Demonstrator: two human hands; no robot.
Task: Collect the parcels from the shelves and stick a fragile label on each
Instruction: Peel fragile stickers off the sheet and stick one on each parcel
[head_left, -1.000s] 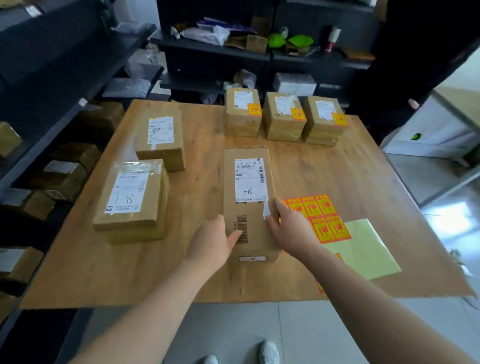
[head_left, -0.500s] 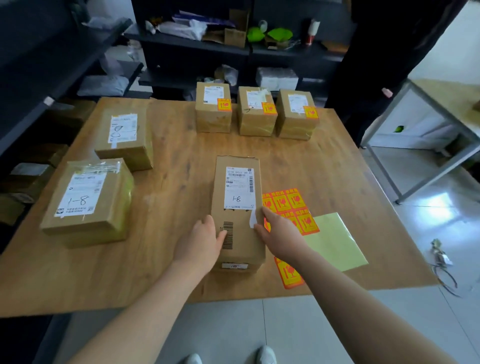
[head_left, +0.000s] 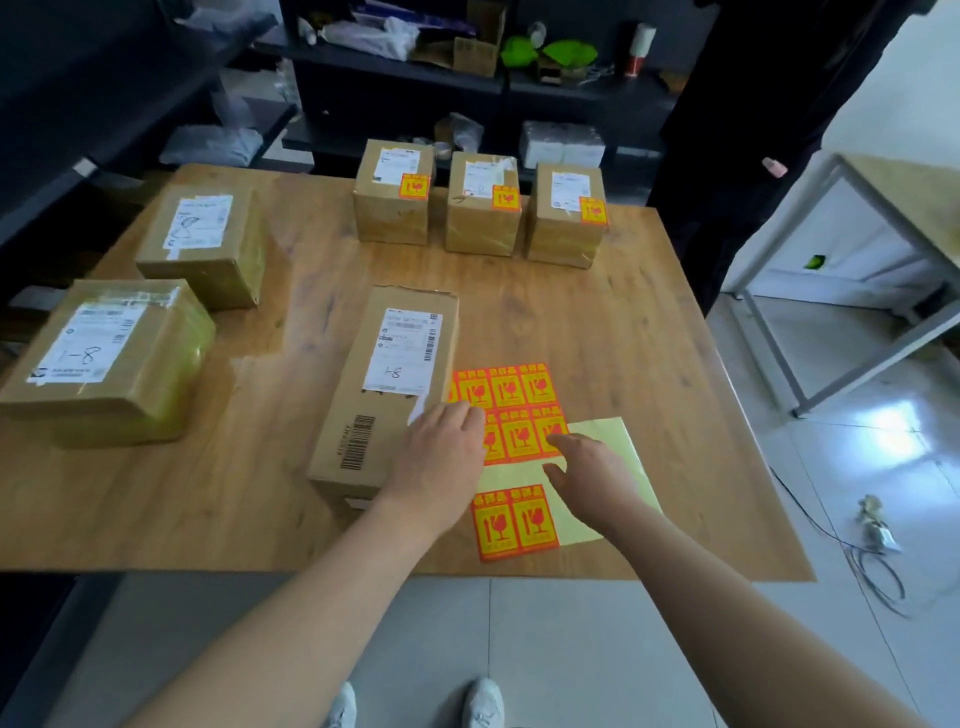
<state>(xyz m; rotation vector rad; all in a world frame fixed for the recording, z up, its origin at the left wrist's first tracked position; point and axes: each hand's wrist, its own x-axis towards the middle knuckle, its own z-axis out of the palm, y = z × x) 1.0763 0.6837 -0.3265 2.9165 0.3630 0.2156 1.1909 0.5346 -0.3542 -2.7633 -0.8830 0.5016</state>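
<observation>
On the near middle of the wooden table lies a long brown cardboard parcel with a white shipping label and a printed barcode on top, its length running from near to far. The person's left hand rests palm down on the near right corner of this parcel, fingers loosely spread and gripping nothing, with the fingertips reaching over the parcel's right edge onto the sticker sheet. Just right of the parcel lies a pale yellow backing sheet of orange fragile stickers; a block of six stickers sits at its far end, a pair at its near end, and bare yellow backing shows between and to the right. The right hand hovers low over this sheet, fingers apart and holding nothing, with the index finger pointing at the near right sticker of the far block; whether it touches cannot be told.

Along the far edge stand three small brown cardboard boxes in a row, each carrying a white label and an orange fragile sticker on top. At the left sit two larger taped brown parcels, one nearer and one farther, both with white labels and no orange sticker.
</observation>
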